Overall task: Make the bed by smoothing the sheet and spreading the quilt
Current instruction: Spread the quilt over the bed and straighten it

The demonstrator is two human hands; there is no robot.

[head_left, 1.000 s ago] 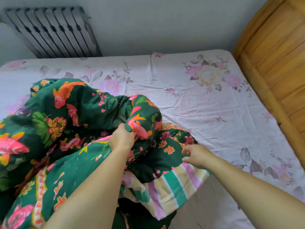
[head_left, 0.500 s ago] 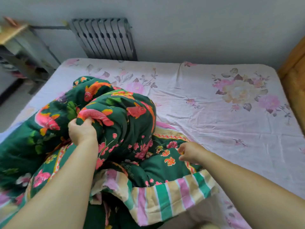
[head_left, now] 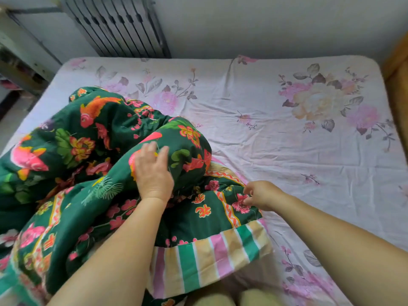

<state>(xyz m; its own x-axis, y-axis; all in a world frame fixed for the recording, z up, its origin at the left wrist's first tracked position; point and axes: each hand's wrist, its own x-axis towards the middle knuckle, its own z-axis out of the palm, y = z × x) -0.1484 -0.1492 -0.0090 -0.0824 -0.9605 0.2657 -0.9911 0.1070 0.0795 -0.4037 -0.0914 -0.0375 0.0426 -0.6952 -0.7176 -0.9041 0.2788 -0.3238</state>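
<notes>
A dark green quilt (head_left: 84, 155) with pink and orange fish and flowers lies bunched on the left half of the bed. Its striped pink, green and cream underside (head_left: 205, 257) is turned up near the front. The pale pink floral sheet (head_left: 287, 151) covers the mattress and shows creases across the middle and right. My left hand (head_left: 152, 171) rests on a raised fold of the quilt, fingers fairly straight and spread. My right hand (head_left: 258, 194) pinches the quilt's edge by a pink flower, at the border with the sheet.
A dark ribbed radiator (head_left: 119, 25) stands against the grey wall behind the bed. A wooden headboard (head_left: 397, 85) runs along the right side. A shelf or table (head_left: 19, 51) sits at the far left, beyond the bed corner. My knees (head_left: 231, 299) show at the bottom.
My left hand has let go of the quilt fold it gripped and moved right, now lying flat on the raised fold. My right hand keeps its pinch on the quilt edge.
</notes>
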